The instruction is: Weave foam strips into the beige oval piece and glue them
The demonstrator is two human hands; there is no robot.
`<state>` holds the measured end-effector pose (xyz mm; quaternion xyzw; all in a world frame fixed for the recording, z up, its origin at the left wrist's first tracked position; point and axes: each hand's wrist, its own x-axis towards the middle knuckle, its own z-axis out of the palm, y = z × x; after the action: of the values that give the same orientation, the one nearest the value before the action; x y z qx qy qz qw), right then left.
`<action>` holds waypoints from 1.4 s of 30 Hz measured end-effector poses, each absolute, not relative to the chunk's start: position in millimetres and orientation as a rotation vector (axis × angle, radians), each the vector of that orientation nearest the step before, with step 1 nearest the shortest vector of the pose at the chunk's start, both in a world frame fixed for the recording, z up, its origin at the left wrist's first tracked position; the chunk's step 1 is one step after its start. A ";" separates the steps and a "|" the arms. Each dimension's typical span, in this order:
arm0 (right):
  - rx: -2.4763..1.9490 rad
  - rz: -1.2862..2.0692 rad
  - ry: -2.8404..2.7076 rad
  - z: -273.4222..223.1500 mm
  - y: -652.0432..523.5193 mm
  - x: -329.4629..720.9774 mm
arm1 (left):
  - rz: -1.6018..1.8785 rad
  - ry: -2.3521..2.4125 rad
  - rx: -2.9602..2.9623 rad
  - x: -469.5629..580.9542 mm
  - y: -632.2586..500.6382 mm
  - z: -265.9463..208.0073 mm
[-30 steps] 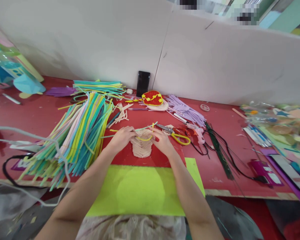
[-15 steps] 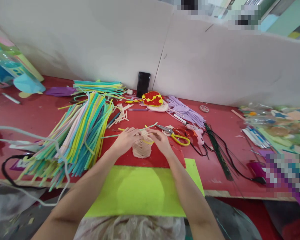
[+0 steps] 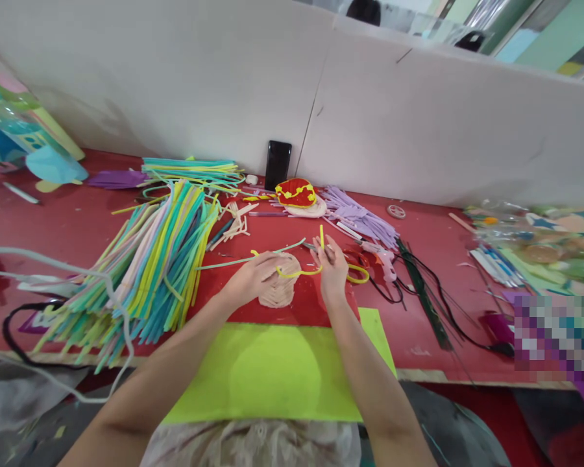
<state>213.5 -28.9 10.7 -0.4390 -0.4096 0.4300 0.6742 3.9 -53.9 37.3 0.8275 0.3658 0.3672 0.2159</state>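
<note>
While right hand (image 3: pixel 334 269) pinches yellow stem (image 3: pixel 304 274), beige piece (image 3: pixel 277 293) leftward

The left forearm (image 3: pixel 175 363) and right forearm (image 3: pixel 365 370) are bare, tapering to narrow wrists (image 3: pixel 335 303). The left hand (image 3: pixel 254 279) and right hand (image 3: pixel 333 269) are bare too, with slender fingers (image 3: pixel 339 254). A pale beige, thin-looking garment (image 3: pixel 253 446) shows below, gathered in soft, crumpled folds.

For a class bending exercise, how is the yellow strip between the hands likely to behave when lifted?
The yellow strip is probably bendable, since it curves between the left hand and the right hand. It likely has some stiffness, as one end stands up above the right hand. Looking so thin, it should be light.
</note>
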 end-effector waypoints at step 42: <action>-1.026 1.534 -1.268 29.6 -50.3 193.2 | 0.617 0.645 2.127 20.1 -62.9 31.8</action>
<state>193.2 -50.3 29.6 -0.4122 -0.5095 0.6166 0.4361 20.1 -62.9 31.8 0.8429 0.2557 0.2445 0.4054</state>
